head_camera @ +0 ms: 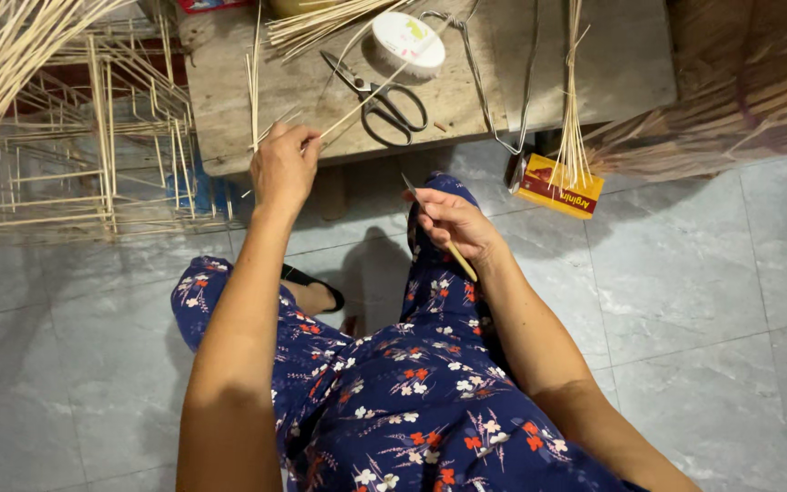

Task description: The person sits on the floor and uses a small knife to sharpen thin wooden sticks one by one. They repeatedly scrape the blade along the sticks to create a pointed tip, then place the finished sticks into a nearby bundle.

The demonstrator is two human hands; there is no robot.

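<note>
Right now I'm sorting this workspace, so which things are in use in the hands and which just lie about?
In hand:
- left hand pinching a thin bamboo stick
- right hand gripping a small knife

Lying about:
- black scissors on the wooden table
- white tape roll
- red-and-yellow box
- stick frames on the floor

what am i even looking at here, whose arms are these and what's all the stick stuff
The single picture comes from a camera worn on a person's head, looking down, so the two bare arms are that person's own. They sit over a grey tiled floor in flowered blue trousers. The left hand pinches a thin bamboo stick. The right hand holds a small knife with a pale handle. In front is a low wooden table with black scissors, a white roll of tape and more sticks. Stick frames stand at the left.
</note>
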